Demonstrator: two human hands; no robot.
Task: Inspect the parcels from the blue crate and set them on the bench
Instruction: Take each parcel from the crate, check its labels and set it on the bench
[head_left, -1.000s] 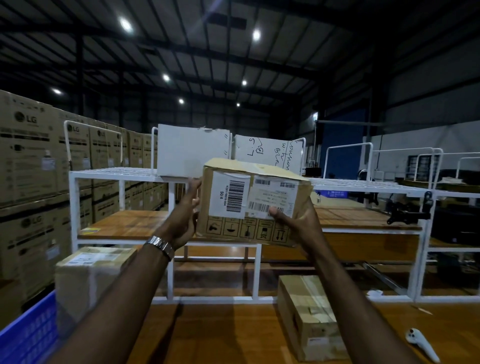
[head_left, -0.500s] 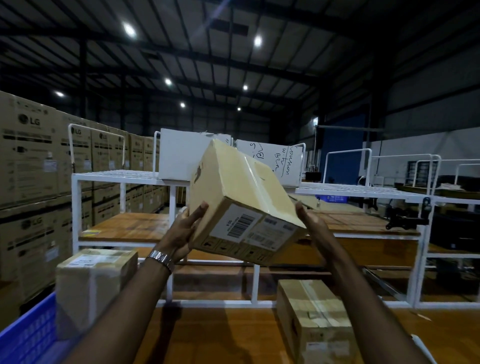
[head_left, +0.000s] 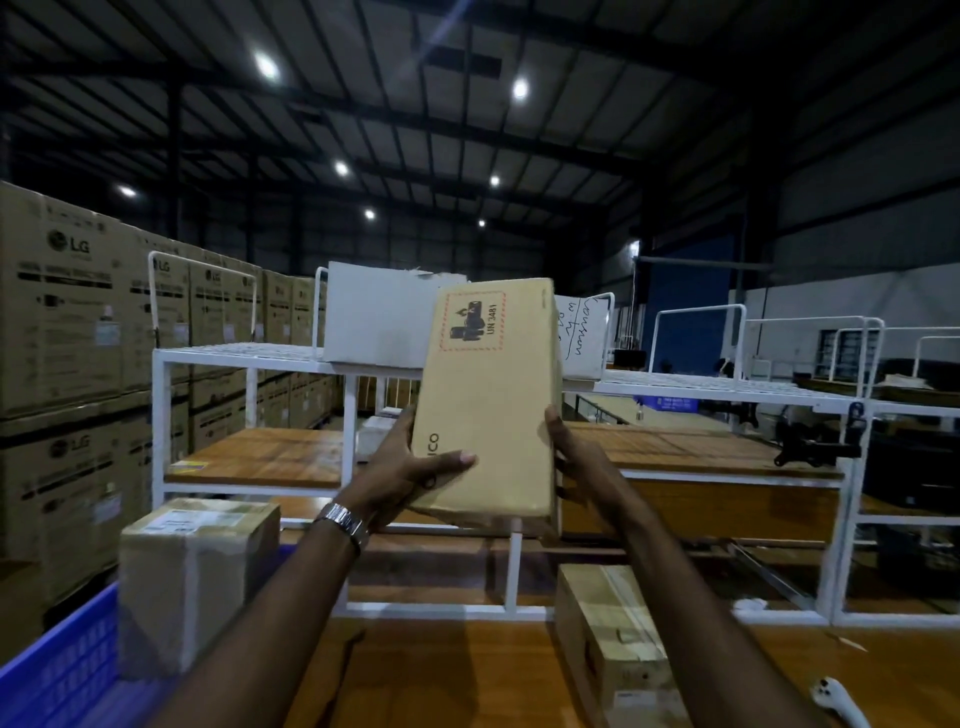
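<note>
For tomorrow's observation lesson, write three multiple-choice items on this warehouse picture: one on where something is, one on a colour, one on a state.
1. Where does the tape-sealed parcel lie?
A. On the wooden bench, lower right
B. On the white wire shelf
C. Inside the crate

2. What colour is the crate at lower left?
A. Green
B. Blue
C. Red

3. How is the parcel marked UN 3481 held?
A. Lying flat on the bench
B. Raised on end between both hands
C. Hanging from one hand

Answers:
1 A: it rests on the bench below the right forearm.
2 B: its wall is plainly blue, and a wrapped parcel stands in it.
3 B: the left hand grips its lower left corner, thumb across the front, and the right hand presses its right side, its long side running up and down.
</note>
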